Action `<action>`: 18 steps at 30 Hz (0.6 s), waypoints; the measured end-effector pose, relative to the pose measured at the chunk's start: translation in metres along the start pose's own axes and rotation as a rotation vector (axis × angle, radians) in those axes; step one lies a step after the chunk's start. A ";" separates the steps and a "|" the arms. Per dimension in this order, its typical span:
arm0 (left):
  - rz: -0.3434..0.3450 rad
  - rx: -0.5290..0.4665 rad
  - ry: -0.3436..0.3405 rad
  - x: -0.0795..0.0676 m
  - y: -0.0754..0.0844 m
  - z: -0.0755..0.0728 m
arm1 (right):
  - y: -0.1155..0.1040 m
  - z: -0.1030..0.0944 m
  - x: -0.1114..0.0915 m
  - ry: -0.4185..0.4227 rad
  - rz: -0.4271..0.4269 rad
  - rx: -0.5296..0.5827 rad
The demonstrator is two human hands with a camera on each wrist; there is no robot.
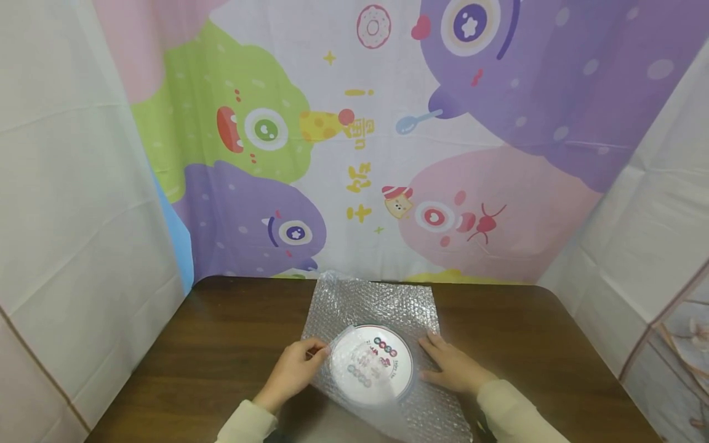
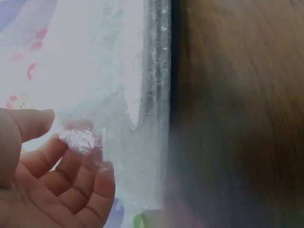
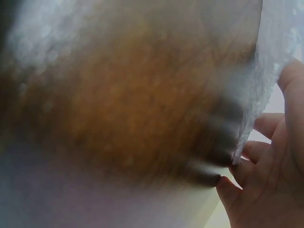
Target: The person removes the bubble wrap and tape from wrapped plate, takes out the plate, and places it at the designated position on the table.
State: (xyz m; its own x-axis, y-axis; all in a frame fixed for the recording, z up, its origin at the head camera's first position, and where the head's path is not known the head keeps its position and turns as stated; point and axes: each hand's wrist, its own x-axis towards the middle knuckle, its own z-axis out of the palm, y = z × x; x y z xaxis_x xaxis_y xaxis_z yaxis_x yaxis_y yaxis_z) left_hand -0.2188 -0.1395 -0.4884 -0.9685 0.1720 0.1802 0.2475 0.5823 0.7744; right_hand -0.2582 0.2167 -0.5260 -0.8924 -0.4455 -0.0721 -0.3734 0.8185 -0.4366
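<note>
A round white plate (image 1: pixel 396 362) with small coloured prints lies on a sheet of bubble wrap (image 1: pixel 382 301) on the table. A clear flap of the wrap covers the plate's left and lower part, blurring the prints under it. At the plate's left, my left hand (image 1: pixel 296 369) holds the edge of this flap; the left wrist view shows its curled fingers (image 2: pixel 78 190) against the shiny film. To the right, my right hand (image 1: pixel 454 367) rests on the wrap with its fingers spread, the fingertips close to the plate's rim.
Beneath everything is a dark brown wooden table (image 1: pixel 221 332). A curtain (image 1: pixel 354 246) printed with cartoon monsters hangs behind its far edge. Pale cloth hangings (image 1: pixel 83 215) stand at both sides. The wrap's far end reaches nearly to the table's back edge.
</note>
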 end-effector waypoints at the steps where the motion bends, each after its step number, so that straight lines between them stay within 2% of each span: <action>1: 0.001 0.001 0.001 -0.001 0.000 -0.001 | 0.000 0.000 0.000 0.000 0.002 0.000; 7: -0.005 0.006 -0.024 -0.007 0.002 -0.007 | 0.001 0.001 0.000 -0.006 0.016 -0.006; 12: -0.011 -0.048 -0.069 -0.014 0.006 -0.015 | 0.002 0.002 0.001 -0.006 0.012 -0.006; 15: -0.037 -0.067 -0.089 -0.017 0.005 -0.019 | 0.002 0.001 0.000 -0.008 0.008 0.001; 18: -0.096 -0.081 -0.096 -0.020 0.003 -0.022 | 0.002 0.001 0.000 -0.011 0.008 0.005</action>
State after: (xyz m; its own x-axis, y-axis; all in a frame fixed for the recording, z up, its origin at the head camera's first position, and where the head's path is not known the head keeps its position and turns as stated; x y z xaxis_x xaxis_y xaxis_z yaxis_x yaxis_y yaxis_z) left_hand -0.1996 -0.1590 -0.4765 -0.9795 0.1959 0.0478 0.1474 0.5339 0.8326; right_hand -0.2589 0.2177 -0.5280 -0.8924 -0.4431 -0.0854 -0.3651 0.8202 -0.4405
